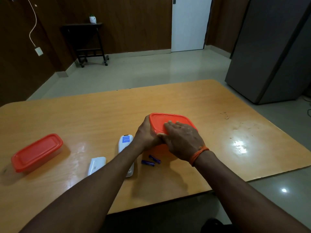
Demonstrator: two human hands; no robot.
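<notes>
A plastic box with an orange lid [168, 121] sits near the middle of the wooden table [101, 115]. My left hand [145, 134] grips its left side, fingers curled round the edge. My right hand [182, 138] lies on top of the lid with its fingers spread and the thumb hooked at the near rim. Two purple batteries [151, 161] lie on the table just in front of the box. A white remote [125, 142], back side up, lies under my left forearm, and its white battery cover [96, 165] lies to the left.
A second orange-lidded box [37, 153] stands at the table's left. Beyond the table are a grey cabinet [272, 56] at the right, a dark side table [87, 42] with a small plant pot, and a white door [190, 24].
</notes>
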